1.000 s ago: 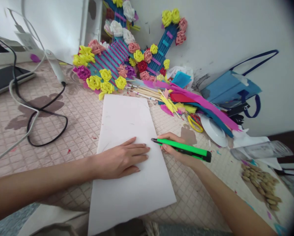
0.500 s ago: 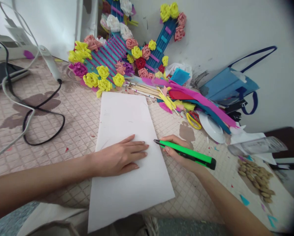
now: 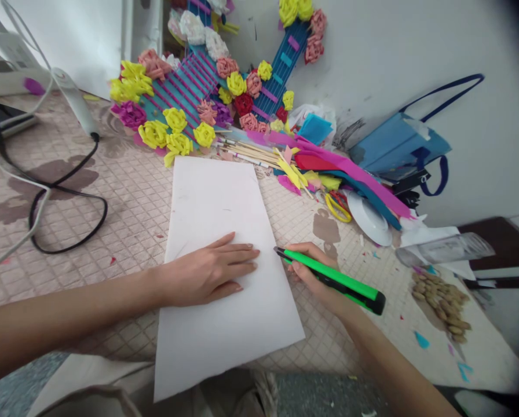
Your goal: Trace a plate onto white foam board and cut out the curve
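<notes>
A long white sheet of paper or board point(image 3: 225, 197) lies on the patterned tablecloth, its near end jutting past the table edge. My left hand point(image 3: 216, 269) rests flat on it, fingers stretched toward the right edge, holding nothing. In my right hand point(image 3: 307, 269) is a green and black utility knife point(image 3: 337, 278), gripped between thumb and fingers. Its tip points left and sits at or just over the sheet's right edge; whether it touches, I cannot tell. A few faint marks show on the sheet.
Behind the sheet stand blue guitar-like crafts with paper flowers point(image 3: 176, 127). Wooden sticks point(image 3: 251, 152), crepe strips point(image 3: 350, 165), yellow-handled scissors point(image 3: 337, 208) and a white plate point(image 3: 370, 217) lie right of them. Farther right are a clear cup point(image 3: 446, 249) and peanuts point(image 3: 442, 304); cables point(image 3: 68, 191) lie left.
The whole view has shifted slightly. The utility knife's back end has dipped a little toward me, while its tip stays by the sheet's right edge. My left hand keeps its place on the sheet.
</notes>
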Action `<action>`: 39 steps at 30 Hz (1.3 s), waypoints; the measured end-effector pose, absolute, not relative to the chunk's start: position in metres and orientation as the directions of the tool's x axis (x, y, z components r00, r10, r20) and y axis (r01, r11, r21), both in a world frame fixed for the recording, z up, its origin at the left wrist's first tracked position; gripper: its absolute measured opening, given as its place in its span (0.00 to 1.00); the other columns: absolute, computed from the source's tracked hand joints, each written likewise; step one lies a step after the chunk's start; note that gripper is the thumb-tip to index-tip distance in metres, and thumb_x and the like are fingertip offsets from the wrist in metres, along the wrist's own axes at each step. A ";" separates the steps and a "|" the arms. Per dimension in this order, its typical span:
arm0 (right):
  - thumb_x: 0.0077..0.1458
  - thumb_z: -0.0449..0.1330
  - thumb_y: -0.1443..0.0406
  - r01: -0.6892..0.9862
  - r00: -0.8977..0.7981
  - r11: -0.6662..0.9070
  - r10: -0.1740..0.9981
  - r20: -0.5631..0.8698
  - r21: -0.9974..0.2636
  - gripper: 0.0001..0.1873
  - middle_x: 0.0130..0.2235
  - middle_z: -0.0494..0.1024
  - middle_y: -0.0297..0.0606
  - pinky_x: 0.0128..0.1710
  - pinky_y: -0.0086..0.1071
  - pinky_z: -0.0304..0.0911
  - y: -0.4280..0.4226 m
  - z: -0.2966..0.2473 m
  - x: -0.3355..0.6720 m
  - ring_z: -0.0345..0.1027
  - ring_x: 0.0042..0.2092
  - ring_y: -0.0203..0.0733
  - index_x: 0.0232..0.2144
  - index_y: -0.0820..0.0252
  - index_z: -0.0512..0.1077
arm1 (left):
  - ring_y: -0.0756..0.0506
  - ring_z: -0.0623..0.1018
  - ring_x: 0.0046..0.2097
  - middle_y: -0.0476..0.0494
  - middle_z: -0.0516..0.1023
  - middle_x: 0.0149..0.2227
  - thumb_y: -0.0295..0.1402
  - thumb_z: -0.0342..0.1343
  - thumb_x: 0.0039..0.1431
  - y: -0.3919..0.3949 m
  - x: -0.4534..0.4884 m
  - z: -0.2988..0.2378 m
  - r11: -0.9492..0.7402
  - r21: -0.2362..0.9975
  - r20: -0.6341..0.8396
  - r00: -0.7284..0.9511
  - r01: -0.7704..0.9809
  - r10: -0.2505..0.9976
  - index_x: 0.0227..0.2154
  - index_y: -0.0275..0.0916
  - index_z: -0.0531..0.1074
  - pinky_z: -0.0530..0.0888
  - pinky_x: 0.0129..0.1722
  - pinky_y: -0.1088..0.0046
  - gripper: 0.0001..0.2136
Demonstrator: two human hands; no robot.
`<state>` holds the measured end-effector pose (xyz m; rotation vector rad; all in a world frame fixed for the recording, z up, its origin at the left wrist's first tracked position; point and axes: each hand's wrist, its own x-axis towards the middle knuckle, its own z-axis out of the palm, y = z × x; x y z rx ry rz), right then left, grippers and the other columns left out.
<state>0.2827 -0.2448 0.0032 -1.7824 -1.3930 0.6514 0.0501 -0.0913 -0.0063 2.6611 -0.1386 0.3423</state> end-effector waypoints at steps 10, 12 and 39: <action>0.58 0.56 0.58 0.427 0.379 -0.197 0.925 -0.023 -0.883 0.14 0.30 0.75 0.34 0.27 0.30 0.70 -0.252 0.003 0.268 0.71 0.30 0.37 0.45 0.54 0.69 | 0.41 0.61 0.63 0.35 0.63 0.62 0.34 0.47 0.66 -0.091 0.052 -0.006 -0.907 0.395 0.242 0.969 -0.144 -0.048 0.55 0.36 0.65 0.50 0.64 0.53 0.17; 0.58 0.56 0.58 0.409 0.399 -0.208 0.916 -0.030 -0.889 0.13 0.30 0.75 0.34 0.26 0.30 0.70 -0.254 0.005 0.264 0.70 0.29 0.37 0.45 0.55 0.69 | 0.41 0.61 0.64 0.36 0.62 0.62 0.34 0.46 0.66 -0.091 0.052 -0.006 -0.910 0.389 0.242 0.969 -0.141 -0.047 0.55 0.37 0.65 0.50 0.64 0.54 0.17; 0.57 0.56 0.60 0.529 0.559 -0.317 0.828 0.042 -0.787 0.12 0.28 0.76 0.33 0.28 0.32 0.68 -0.287 0.013 0.236 0.70 0.27 0.38 0.43 0.53 0.71 | 0.41 0.61 0.63 0.35 0.63 0.61 0.34 0.47 0.66 -0.092 0.053 -0.008 -0.924 0.358 0.245 0.968 -0.133 -0.045 0.55 0.37 0.65 0.52 0.64 0.52 0.17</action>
